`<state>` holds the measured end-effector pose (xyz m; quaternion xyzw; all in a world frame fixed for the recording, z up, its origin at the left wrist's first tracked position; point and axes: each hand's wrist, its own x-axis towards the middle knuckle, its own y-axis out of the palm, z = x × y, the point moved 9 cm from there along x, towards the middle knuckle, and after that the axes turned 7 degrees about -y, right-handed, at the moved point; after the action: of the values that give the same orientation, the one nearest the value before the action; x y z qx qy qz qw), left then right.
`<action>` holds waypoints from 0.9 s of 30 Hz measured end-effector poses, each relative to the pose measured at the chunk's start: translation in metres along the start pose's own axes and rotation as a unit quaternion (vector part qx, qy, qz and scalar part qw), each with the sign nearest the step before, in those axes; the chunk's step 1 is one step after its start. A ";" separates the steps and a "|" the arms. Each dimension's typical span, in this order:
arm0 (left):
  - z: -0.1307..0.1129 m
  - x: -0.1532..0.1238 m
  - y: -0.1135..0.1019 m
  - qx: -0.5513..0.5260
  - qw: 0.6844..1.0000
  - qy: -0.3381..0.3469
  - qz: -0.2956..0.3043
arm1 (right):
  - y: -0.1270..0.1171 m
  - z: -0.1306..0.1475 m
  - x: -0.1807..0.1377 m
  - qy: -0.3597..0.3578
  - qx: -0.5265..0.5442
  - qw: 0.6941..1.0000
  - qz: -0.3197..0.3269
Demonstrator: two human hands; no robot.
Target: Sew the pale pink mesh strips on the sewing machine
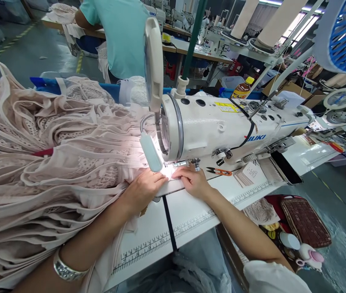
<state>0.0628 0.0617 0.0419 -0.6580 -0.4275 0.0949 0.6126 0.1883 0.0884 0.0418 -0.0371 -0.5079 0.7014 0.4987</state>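
White sleeve (277, 278), near right | pale lace fabric (96, 148) heaped left of left hand (145, 187), the nearer one; folds run left-right | its fingers together; right hand (195, 183) curled; pinching, I cannot tell

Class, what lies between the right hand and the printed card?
Orange snips lie between the right hand and the printed card, as the head view shows.

Left hand (144, 188): at the cloth's (81, 152) edge — by the lamp (151, 152)
Right hand (195, 182): fingers bent — near the machine (209, 130)
Snips (225, 172): right of both hands
Surface (189, 209): white, ruler-marked
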 end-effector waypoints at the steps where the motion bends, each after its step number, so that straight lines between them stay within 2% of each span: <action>1: -0.001 0.000 -0.001 0.010 1.000 0.002 -0.006 | 0.000 0.001 0.000 -0.002 0.003 1.000 -0.001; 4: -0.004 -0.001 -0.002 0.015 1.000 0.021 -0.017 | -0.001 0.002 0.000 -0.008 0.010 1.000 0.002; 8: -0.007 -0.001 -0.001 -0.004 0.999 0.039 -0.002 | 0.001 0.008 0.000 -0.041 0.014 0.999 0.022; 12: -0.005 -0.001 0.002 -0.007 1.000 0.008 0.027 | 0.005 0.016 0.000 -0.086 -0.026 0.993 0.071; 17: 0.007 -0.008 0.002 -0.003 0.997 -0.071 0.024 | 0.008 0.026 -0.001 -0.129 -0.047 0.985 0.102; 21: 0.010 -0.014 0.009 -0.013 0.997 -0.065 0.051 | 0.010 0.023 -0.004 -0.117 -0.078 0.986 0.090; 27: 0.011 -0.011 0.006 -0.037 0.996 -0.069 0.048 | 0.013 0.019 -0.009 -0.129 -0.131 0.979 0.085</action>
<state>0.0515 0.0625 0.0296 -0.6916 -0.4404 0.1536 0.5515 0.1733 0.0687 0.0370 -0.0545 -0.6502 0.6676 0.3586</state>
